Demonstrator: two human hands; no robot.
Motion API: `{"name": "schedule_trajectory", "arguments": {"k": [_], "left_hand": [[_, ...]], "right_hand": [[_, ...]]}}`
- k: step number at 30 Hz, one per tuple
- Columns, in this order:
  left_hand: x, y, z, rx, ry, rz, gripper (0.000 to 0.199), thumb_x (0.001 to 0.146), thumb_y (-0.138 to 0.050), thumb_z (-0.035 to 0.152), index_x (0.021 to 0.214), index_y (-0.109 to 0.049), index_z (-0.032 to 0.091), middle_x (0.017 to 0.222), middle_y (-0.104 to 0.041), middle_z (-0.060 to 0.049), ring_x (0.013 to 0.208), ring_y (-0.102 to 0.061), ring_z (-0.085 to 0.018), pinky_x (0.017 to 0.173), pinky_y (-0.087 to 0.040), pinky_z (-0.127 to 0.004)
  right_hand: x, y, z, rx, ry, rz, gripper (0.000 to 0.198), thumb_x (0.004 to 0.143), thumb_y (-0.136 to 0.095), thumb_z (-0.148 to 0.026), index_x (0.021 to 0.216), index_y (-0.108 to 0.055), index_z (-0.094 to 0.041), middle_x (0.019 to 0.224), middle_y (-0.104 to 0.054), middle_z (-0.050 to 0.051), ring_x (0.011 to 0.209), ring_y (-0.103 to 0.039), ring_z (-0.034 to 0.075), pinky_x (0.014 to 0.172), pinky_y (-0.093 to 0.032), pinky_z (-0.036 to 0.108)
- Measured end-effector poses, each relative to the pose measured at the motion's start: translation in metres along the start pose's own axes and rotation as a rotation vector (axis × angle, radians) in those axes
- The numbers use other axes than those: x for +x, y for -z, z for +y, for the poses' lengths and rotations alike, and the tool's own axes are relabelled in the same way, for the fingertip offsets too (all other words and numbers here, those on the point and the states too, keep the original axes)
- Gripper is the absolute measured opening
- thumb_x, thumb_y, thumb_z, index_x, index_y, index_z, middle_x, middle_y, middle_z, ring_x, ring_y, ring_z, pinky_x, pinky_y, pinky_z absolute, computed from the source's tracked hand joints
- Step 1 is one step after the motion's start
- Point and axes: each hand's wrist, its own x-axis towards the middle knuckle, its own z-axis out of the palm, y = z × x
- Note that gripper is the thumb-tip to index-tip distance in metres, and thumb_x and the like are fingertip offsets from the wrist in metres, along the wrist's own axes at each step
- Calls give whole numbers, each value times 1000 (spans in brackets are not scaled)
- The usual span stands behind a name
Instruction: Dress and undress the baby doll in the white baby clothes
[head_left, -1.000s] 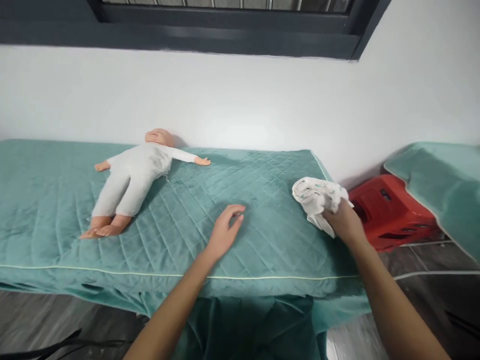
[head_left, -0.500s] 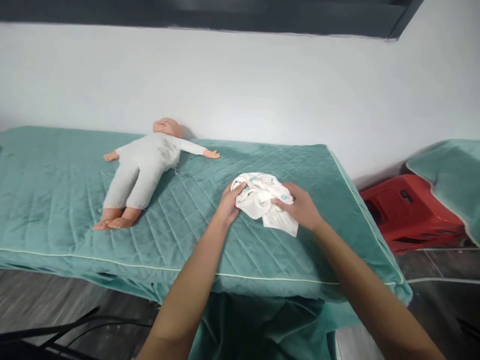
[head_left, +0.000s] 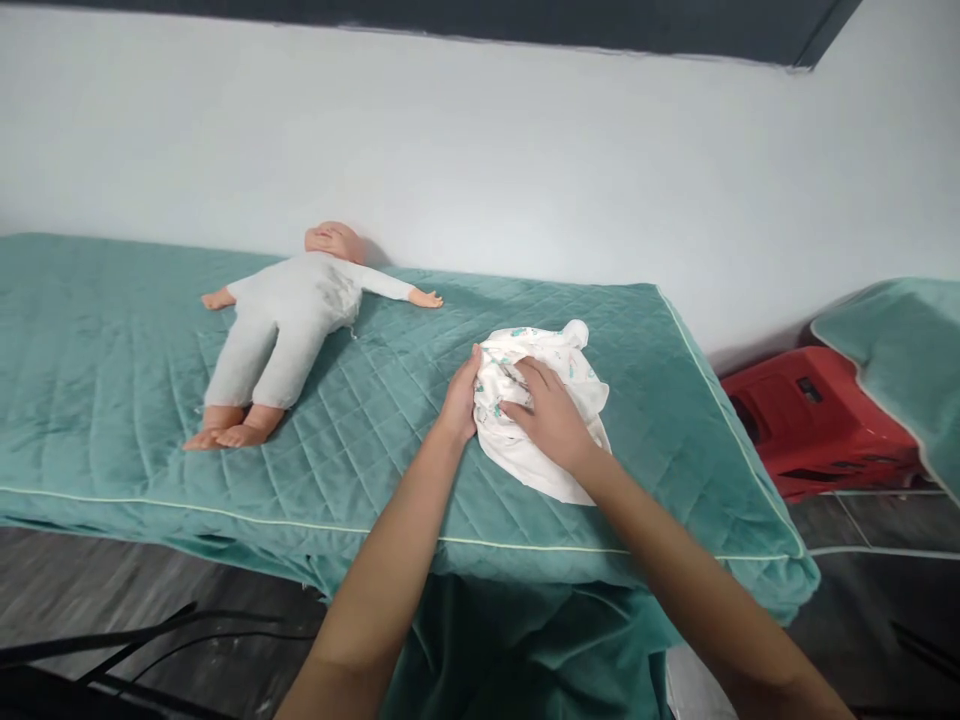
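Observation:
A white cloth with a small teal print (head_left: 592, 385), possibly a garment, lies crumpled and partly spread on the green quilted cover; its exact kind is hidden by the folds. At its left edge, my left hand (head_left: 460, 395) grips the fabric with the thumb uppermost. My right hand (head_left: 551, 415) reaches over the middle of the cloth, its thumb and fingers bent into the folds and closed on fabric. Left of both hands, a doll (head_left: 292, 310) in a pale grey bodysuit lies on its back with its arms out.
The green quilted cover (head_left: 390, 440) drapes over the bed's front edge. A white wall (head_left: 480, 170) rises behind it. To the right, a red plastic stool (head_left: 817, 420) stands partly under another green cloth (head_left: 900, 340). Black bars (head_left: 112, 640) show at lower left.
The cloth has gone from a bunched bundle to a wider spread on the bed. My right hand has moved left, from its right edge onto its middle. The doll lies as before.

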Motion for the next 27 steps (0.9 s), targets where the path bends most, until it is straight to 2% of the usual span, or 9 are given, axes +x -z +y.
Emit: {"name": "schedule_trajectory", "arguments": {"k": [3,6,9,13,17,20,23,25,27], "left_hand": [[-4,2,1,24,123,-107,53,82,-69,62,106,-73,15,100,-79,-11,103,-73,-30,97,-55,-40],[-6,3,-1,77,79,-106,40,77,-79,49,99,-74,16,91,-78,-7,88,-73,-25,85,-56,-35],[-5,4,-5,202,17,-102,34,73,-82,42,93,-74,16,83,-74,-2,73,-67,-17,72,-51,-27],[-2,7,-14,497,-85,-102,28,80,-73,44,83,-71,16,75,-66,1,68,-56,-12,64,-41,-23],[0,10,-19,611,-219,-52,33,85,-68,49,76,-68,17,72,-60,2,69,-51,-11,63,-38,-22],[1,12,-16,436,-266,44,32,81,-72,48,76,-67,17,72,-61,2,68,-52,-12,65,-41,-23],[5,16,-8,99,-304,242,26,76,-76,41,82,-66,17,77,-66,1,72,-58,-13,73,-48,-25],[7,18,-3,-29,-306,315,23,74,-75,35,85,-66,18,82,-69,1,77,-62,-14,81,-50,-27],[7,19,-1,-41,-296,315,20,75,-74,31,88,-68,17,86,-71,0,81,-65,-14,86,-50,-28]], "right_hand": [[16,-13,9,-8,-132,74,75,76,-80,-38,136,-45,-13,148,-45,24,143,-38,39,119,-31,58],[25,-7,16,53,-173,88,58,76,-77,-38,124,-50,-18,133,-55,17,130,-50,36,110,-41,54],[19,1,19,100,-232,64,42,77,-71,-34,112,-51,-23,115,-62,9,111,-60,31,97,-49,49],[4,11,23,129,-248,-20,46,74,-75,-40,110,-51,-24,107,-64,5,101,-63,29,88,-51,45],[-5,20,20,68,-237,22,46,73,-76,-42,108,-53,-24,107,-65,6,104,-63,30,88,-51,44],[-12,22,11,77,-244,78,46,71,-77,-39,108,-55,-24,109,-68,6,104,-64,30,89,-52,44],[-27,27,8,189,-279,247,47,71,-77,-40,109,-57,-23,109,-70,8,102,-66,28,91,-53,44],[-39,38,12,267,-322,390,46,72,-76,-41,108,-57,-21,108,-70,9,99,-68,28,91,-54,45],[-51,60,18,276,-383,486,46,73,-73,-43,109,-56,-20,109,-69,12,97,-68,29,89,-55,47]]}}
